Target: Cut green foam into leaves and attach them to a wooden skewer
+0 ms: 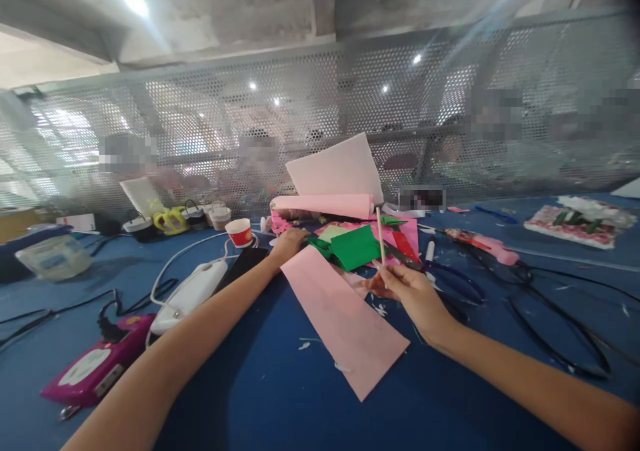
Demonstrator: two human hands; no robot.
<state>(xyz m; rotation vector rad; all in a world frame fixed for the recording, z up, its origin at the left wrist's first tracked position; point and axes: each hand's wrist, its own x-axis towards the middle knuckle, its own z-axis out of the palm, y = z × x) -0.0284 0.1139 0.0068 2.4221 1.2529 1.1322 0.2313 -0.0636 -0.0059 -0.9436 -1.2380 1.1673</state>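
My right hand (pixel 407 294) pinches a thin pale stick (pixel 381 237) that stands nearly upright between thumb and fingers. At the near edge of a heap of coloured sheets is my left hand (pixel 290 245), its fingertips hidden among the materials. Between the two hands lies a long pink strip (pixel 345 324), slanting toward me across the blue table. Folded green paper (pixel 355 247) rests just beyond the strip. Behind it are a pink roll (pixel 325 205) and a large pale sheet (pixel 340 167) propped upright. Scissors with dark blue handles (pixel 457 281) lie beside my right hand.
A pink glue gun (pixel 487 245) with a black cable lies to the right. On the left are a red paper cup (pixel 239 233), a white power strip (pixel 193 294) and a purple one (pixel 100 361) with cords. A perforated metal screen (pixel 200 117) stands behind the table.
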